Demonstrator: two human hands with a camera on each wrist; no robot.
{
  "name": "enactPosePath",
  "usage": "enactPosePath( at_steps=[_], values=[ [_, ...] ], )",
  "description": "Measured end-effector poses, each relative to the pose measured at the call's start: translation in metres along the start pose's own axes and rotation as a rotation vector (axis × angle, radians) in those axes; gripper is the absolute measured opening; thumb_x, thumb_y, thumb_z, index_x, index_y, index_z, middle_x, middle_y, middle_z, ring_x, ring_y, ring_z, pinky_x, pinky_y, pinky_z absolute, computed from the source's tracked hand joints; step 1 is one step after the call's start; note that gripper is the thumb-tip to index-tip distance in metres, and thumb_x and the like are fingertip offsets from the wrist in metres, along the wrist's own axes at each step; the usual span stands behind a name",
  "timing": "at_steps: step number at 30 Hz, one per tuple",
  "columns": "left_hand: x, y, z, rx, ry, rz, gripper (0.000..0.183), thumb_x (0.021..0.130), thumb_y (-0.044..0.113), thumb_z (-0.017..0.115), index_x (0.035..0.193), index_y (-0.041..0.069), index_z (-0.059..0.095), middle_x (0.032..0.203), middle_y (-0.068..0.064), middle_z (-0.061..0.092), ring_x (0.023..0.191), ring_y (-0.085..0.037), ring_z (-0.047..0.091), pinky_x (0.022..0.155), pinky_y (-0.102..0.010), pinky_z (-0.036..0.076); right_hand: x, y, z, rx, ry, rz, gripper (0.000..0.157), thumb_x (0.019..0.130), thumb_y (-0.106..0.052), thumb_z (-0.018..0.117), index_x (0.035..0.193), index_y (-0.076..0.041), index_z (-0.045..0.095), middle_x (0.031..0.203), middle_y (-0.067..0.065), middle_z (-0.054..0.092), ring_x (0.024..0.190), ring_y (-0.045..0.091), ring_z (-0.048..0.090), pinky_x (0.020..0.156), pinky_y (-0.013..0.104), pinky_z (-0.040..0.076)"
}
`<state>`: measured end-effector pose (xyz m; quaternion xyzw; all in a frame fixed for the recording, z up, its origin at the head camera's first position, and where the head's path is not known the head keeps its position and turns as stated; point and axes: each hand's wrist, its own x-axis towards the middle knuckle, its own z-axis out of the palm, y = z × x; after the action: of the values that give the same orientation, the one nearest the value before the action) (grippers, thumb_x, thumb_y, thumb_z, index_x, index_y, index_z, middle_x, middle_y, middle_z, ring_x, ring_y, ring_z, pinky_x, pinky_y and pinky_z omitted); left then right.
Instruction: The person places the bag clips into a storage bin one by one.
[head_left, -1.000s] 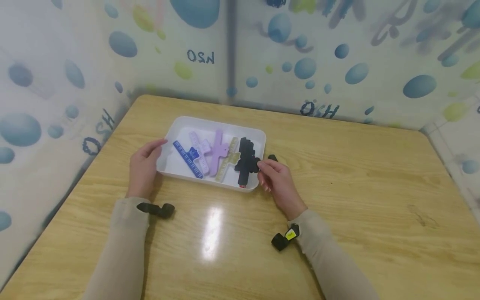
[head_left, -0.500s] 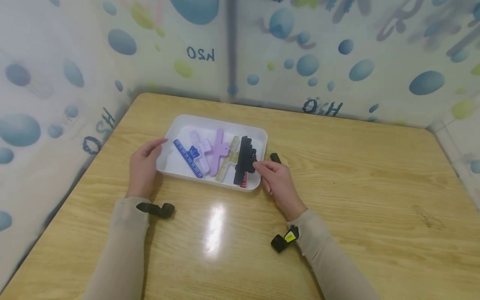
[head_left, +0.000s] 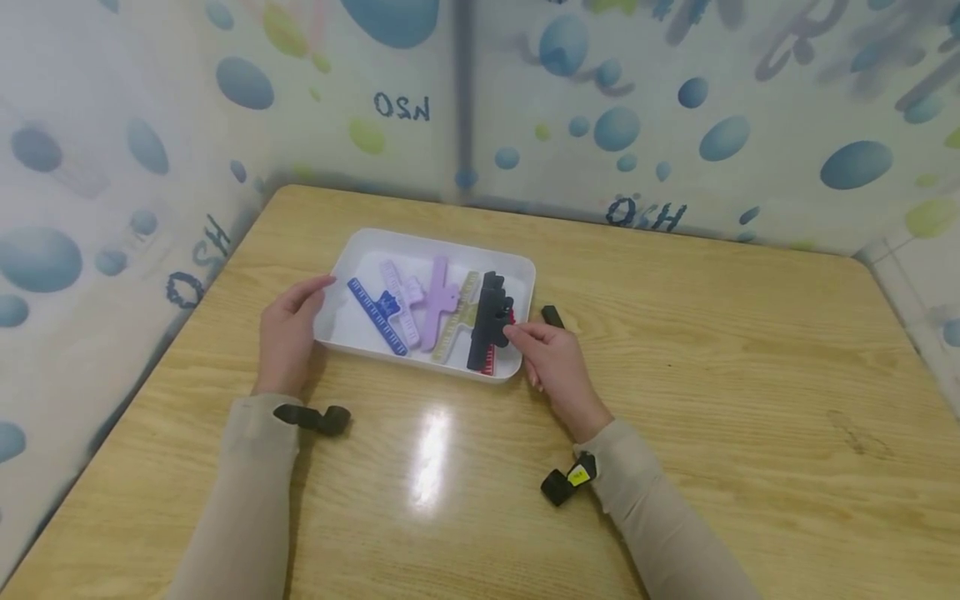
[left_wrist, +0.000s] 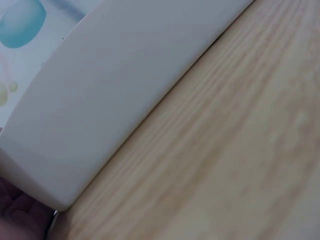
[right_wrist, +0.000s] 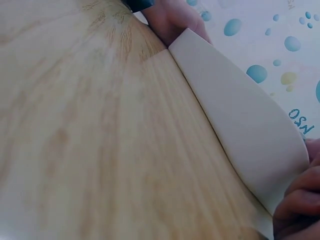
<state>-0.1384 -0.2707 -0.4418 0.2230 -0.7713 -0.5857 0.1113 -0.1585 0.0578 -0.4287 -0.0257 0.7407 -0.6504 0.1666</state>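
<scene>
A white tray [head_left: 336, 321] lies on the table with several long plastic clips in it. My left hand [head_left: 287, 343] holds its left end, thumb over the rim. At the tray's right end my right hand [head_left: 561, 367] pinches the handle of a black clip [head_left: 485, 329] between thumb and fingers. Under that black clip, part of a red clip [head_left: 489, 360] shows. Further left lie a yellowish clip [head_left: 444, 337], a purple clip [head_left: 435, 308], a pale lilac clip [head_left: 408, 321] and a blue clip [head_left: 371, 312]. Both wrist views show mostly the tray's outer wall [left_wrist: 115, 85] and some fingers.
A short black piece [head_left: 552, 316] shows on the table just beyond the right hand, partly hidden by it. The wooden table [head_left: 720, 400] meets a patterned wall [head_left: 517, 117] at the back and another on the left.
The black clip in my right hand has turned and shifted slightly left, and more of the red clip beneath now shows. My left hand stays on the tray.
</scene>
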Motion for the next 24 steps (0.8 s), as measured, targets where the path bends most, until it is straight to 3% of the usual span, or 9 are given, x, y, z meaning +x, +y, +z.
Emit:
enactPosePath(
  at_steps=[12,18,24],
  values=[
    [0.001,0.0,-0.001,0.009,-0.003,0.0,0.031,0.092,0.039,0.043,0.116,0.028,0.059,0.13,0.011,0.046,0.123,-0.008,0.034,0.104,-0.035,0.023,0.006,0.017,0.0,-0.041,0.0,-0.063,0.039,0.076,-0.048,0.064,0.092,-0.012,0.067,0.046,0.003,0.042,0.038,0.013,0.036,0.032,0.025,0.025],
    [0.001,-0.001,0.0,0.003,0.001,0.008,0.031,0.092,0.038,0.043,0.116,0.028,0.059,0.129,0.011,0.047,0.123,-0.008,0.035,0.104,-0.035,0.023,0.004,0.013,0.0,-0.088,-0.004,-0.059,0.035,0.079,-0.042,0.064,0.094,-0.011,0.066,0.047,0.002,0.044,0.037,0.012,0.037,0.033,0.022,0.027],
    [0.001,-0.002,0.0,0.006,-0.003,0.0,0.031,0.092,0.04,0.043,0.116,0.029,0.059,0.13,0.012,0.046,0.123,-0.007,0.034,0.104,-0.035,0.022,-0.007,-0.006,0.004,-0.124,-0.018,-0.052,0.031,0.084,-0.03,0.061,0.097,-0.002,0.063,0.046,0.002,0.044,0.036,0.009,0.037,0.034,0.022,0.027]
  ],
)
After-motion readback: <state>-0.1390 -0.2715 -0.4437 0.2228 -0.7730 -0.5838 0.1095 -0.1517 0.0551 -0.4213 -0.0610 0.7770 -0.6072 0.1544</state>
